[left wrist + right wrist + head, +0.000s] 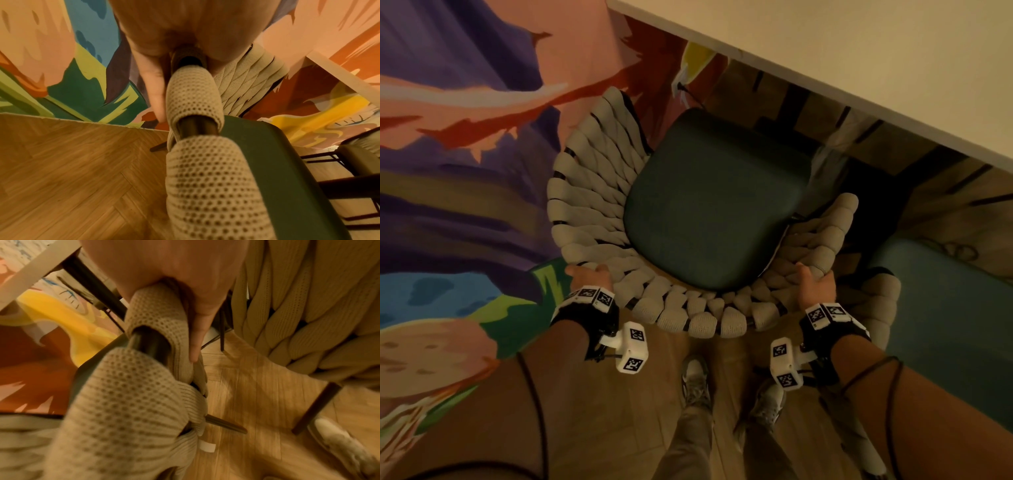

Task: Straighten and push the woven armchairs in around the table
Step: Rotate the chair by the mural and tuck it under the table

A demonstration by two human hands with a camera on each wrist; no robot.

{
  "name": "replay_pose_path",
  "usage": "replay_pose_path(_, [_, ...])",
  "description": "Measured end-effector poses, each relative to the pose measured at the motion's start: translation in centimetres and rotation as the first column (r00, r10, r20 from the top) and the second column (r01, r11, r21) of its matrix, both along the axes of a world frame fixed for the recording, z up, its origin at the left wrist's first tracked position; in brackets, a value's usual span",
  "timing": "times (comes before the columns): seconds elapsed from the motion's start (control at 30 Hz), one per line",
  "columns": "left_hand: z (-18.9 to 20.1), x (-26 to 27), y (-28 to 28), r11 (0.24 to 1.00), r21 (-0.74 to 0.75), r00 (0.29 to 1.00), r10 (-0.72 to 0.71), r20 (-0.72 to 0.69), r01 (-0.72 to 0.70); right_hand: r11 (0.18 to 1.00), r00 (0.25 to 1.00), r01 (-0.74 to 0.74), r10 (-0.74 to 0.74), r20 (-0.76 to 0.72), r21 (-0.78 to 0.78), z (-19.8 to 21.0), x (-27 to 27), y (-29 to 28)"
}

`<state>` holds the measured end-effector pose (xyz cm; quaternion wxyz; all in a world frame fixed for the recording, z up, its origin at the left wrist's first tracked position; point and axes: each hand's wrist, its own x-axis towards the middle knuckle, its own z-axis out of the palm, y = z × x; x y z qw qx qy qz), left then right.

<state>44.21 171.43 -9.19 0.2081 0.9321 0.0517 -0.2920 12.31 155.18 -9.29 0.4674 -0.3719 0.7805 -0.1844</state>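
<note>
A woven armchair (pixel 599 192) with thick beige cords and a dark green seat cushion (pixel 709 205) stands below me, its front partly under the white table (pixel 825 61). My left hand (pixel 589 274) grips the left end of its curved back rail (pixel 193 97). My right hand (pixel 815 284) grips the right end of that rail (pixel 156 316), fingers curled round a woven cord. The chair sits turned at an angle to the table edge.
A second woven armchair (pixel 880 308) stands close at the right, its braided back (pixel 308 313) beside my right hand. A colourful rug (pixel 465 137) lies at the left and under the table. Wooden herringbone floor (pixel 72 170) and my shoes (pixel 697 380) are below.
</note>
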Motion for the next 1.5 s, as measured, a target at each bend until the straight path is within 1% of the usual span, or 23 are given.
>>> replay_pose_path(0.1, [0.5, -0.6, -0.1, 0.998, -0.047, 0.999, 0.045, -0.010, -0.046, 1.000, 1.000, 0.024, -0.024, 0.006, 0.002, 0.0, 0.0, 0.0])
replay_pose_path(0.23, [1.1, -1.0, -0.1, 0.999, -0.035, 1.000, 0.023, -0.009, -0.024, 1.000, 1.000, 0.015, -0.015, 0.019, 0.018, 0.2, -0.3, 0.0])
replay_pose_path(0.33, [1.1, -1.3, -0.1, 0.998, -0.051, 0.999, 0.034, -0.017, -0.035, 0.999, 1.000, 0.023, -0.023, 0.018, 0.033, 0.3, -0.7, 0.2])
replay_pose_path(0.43, [1.1, -1.5, -0.4, 0.998, -0.050, 0.999, 0.043, -0.031, -0.045, 0.999, 0.999, 0.039, -0.040, 0.020, 0.033, 0.3, -1.2, 0.3])
replay_pose_path(0.6, [1.1, -1.2, -0.5, 0.999, -0.037, 0.999, 0.014, -0.040, -0.015, 0.999, 0.999, 0.044, -0.044, 0.024, 0.023, 0.3, -1.2, 0.4])
replay_pose_path(0.77, [1.4, -1.8, -0.5, 0.998, -0.049, 0.998, 0.030, -0.052, -0.033, 0.999, 0.998, 0.052, -0.052, 0.019, 0.012, 0.3, -1.4, 0.0])
replay_pose_path(0.97, [1.2, -2.5, -0.4, 0.998, -0.011, 0.996, 0.064, -0.059, -0.065, 0.999, 0.999, 0.029, -0.029, 0.015, 0.020, 0.4, -1.8, -0.3])
replay_pose_path(1.07, [1.0, -2.4, -0.6, 0.997, -0.024, 0.996, 0.071, -0.058, -0.073, 0.999, 0.999, 0.031, -0.031, 0.012, 0.018, 0.3, -1.8, -0.2])
replay_pose_path(1.17, [1.4, -2.6, -0.6, 0.998, -0.013, 0.996, 0.064, -0.066, -0.065, 0.999, 1.000, 0.021, -0.022, 0.010, 0.042, 0.5, -1.9, -0.2])
replay_pose_path(1.23, [2.1, -2.8, -0.5, 0.998, 0.007, 0.996, 0.061, -0.061, -0.061, 0.995, 1.000, -0.010, 0.010, -0.003, 0.100, 0.9, -2.0, -0.2])
replay_pose_path(1.3, [2.9, -3.6, -0.3, 0.999, 0.041, 1.000, 0.010, 0.011, -0.011, 0.984, 0.998, -0.056, 0.062, -0.031, 0.168, 1.6, -2.2, -0.2])
replay_pose_path(1.37, [3.8, -4.6, 0.0, 0.998, 0.048, 0.986, -0.052, 0.159, 0.045, 0.977, 0.992, -0.102, 0.115, -0.059, 0.190, 2.6, -2.4, 0.2])
replay_pose_path(1.43, [5.3, -5.7, 0.2, 0.989, 0.034, 0.943, -0.146, 0.298, 0.143, 0.977, 0.981, -0.160, 0.173, -0.087, 0.141, 3.7, -3.2, 1.3])
replay_pose_path(1.5, [6.9, -6.8, 0.2, 0.960, 0.001, 0.885, -0.260, 0.386, 0.282, 0.970, 0.966, -0.232, 0.238, -0.101, 0.069, 5.0, -4.4, 2.8])
